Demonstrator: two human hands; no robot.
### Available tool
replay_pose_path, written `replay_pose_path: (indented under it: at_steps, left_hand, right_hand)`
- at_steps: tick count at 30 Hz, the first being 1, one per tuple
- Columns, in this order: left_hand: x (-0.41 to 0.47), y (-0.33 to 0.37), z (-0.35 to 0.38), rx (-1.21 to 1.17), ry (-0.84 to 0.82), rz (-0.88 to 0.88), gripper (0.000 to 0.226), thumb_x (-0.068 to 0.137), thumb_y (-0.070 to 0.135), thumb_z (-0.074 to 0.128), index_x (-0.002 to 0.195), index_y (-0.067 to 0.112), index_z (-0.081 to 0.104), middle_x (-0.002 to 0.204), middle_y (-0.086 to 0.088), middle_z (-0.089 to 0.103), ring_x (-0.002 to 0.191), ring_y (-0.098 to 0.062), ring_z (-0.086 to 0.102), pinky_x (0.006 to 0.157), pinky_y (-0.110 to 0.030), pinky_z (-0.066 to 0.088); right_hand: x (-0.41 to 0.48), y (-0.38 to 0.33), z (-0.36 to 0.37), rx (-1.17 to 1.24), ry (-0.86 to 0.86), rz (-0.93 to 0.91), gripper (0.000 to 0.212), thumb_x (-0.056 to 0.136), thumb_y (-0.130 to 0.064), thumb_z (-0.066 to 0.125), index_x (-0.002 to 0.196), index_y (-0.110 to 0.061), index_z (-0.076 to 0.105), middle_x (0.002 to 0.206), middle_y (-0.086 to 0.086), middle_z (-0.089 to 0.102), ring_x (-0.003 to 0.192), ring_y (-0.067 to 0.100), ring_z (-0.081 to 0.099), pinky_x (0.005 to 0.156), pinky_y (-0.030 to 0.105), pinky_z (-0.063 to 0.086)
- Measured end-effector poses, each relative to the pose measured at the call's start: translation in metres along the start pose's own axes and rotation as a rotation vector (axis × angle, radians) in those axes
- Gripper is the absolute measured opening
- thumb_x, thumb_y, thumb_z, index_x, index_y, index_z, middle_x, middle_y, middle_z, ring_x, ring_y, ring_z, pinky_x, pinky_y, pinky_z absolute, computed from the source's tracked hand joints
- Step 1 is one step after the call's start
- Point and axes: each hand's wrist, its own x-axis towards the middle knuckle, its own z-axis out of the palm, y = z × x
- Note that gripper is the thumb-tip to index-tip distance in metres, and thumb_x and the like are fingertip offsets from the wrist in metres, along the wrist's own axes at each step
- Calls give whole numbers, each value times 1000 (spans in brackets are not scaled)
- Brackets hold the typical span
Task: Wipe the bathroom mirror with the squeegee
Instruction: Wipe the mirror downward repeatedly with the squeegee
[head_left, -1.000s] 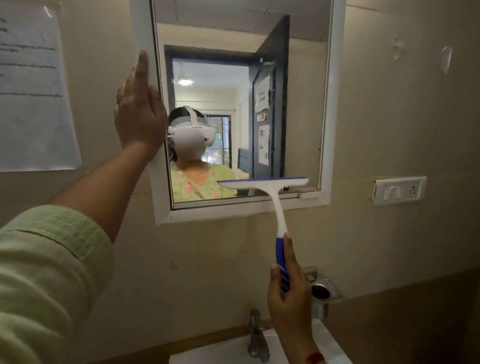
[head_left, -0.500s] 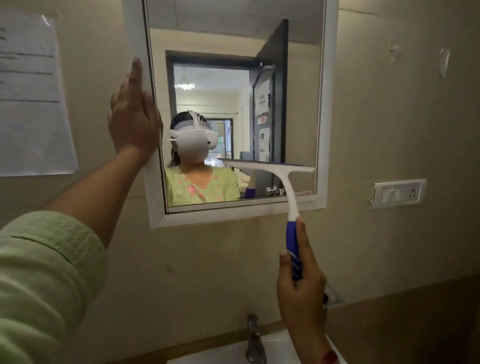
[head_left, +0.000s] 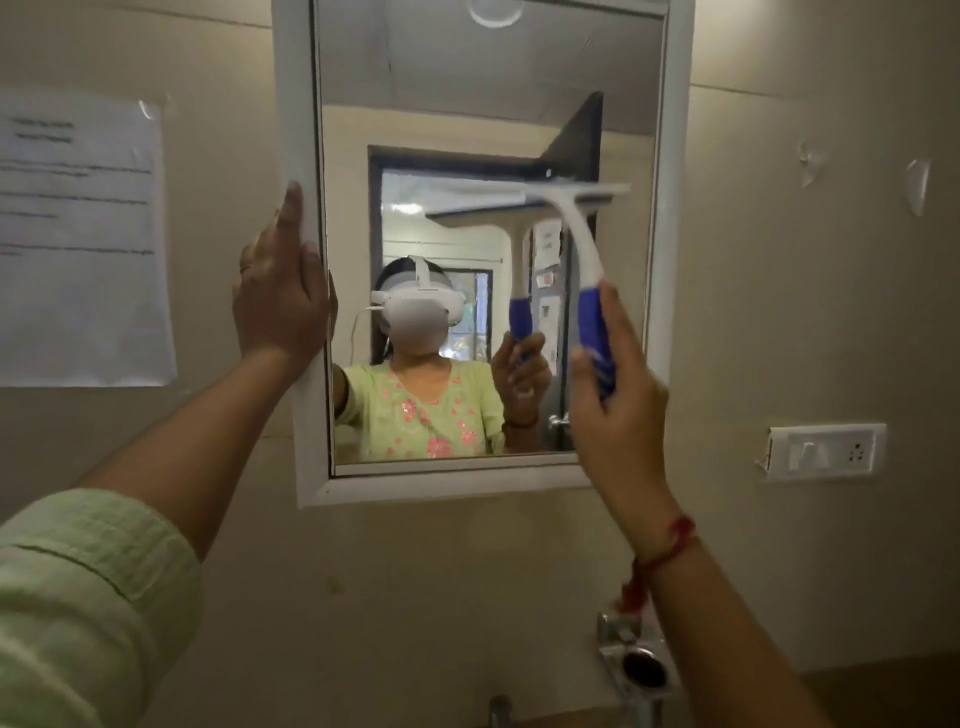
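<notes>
Right hand (head_left: 618, 415) high, fingers (head_left: 618, 332) seemingly round squeegee (head_left: 577, 234).

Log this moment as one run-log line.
left hand: flat on mirror frame | right hand: grips squeegee handle | blade: level, against upper glass

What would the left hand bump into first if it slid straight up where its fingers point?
Probably nothing: the left hand lies flat on the white mirror frame, pointing up, and that strip of frame looks bare right to the picture's top.
</notes>
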Motion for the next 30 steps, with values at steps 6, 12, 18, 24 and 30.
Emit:
replay_pose_path:
  at_steps: [6, 12, 18, 24, 30]
  left_hand:
    - [0, 0, 1, 23, 12, 29, 47, 100, 24, 31, 146, 26, 21, 136, -14, 49, 120, -37, 44, 93, -50, 40]
    - [-1, 0, 1, 45, 36, 57, 47, 100, 22, 33, 146, 24, 23, 126, -20, 53, 111, -39, 47, 86, -51, 41]
    - [-1, 0, 1, 59, 37, 58, 47, 99, 23, 32, 145, 22, 25, 129, -21, 52, 113, -40, 45, 90, -52, 40]
    - [0, -2, 3, 69, 40, 52, 47, 99, 23, 32, 145, 23, 25, 131, -19, 51, 117, -39, 45, 92, -50, 39]
    - [-2, 1, 2, 76, 31, 48, 47, 100, 20, 34, 145, 22, 25, 131, -19, 51, 119, -40, 44, 92, -52, 40]
  right_hand:
    - [113, -14, 3, -92, 48, -174, 52, 96, -18, 43, 144, -24, 24, 93, -1, 53, 69, 9, 54, 67, 21, 52]
    - [163, -6, 5, -132, 84, -165, 51, 97, -14, 42, 145, -15, 24, 120, 8, 58, 81, 4, 52, 66, 5, 41]
    - [177, -1, 8, -143, 81, -168, 51, 96, -13, 42, 145, -15, 24, 110, 5, 60, 80, 5, 52, 64, 4, 40]
    - [151, 9, 12, -98, 77, -146, 54, 96, -16, 42, 146, -21, 20, 94, -2, 53, 74, 14, 61, 72, 29, 57]
    - [156, 8, 19, -68, 111, -123, 55, 96, -13, 43, 146, -19, 20, 88, -6, 49, 70, 12, 60, 70, 26, 56]
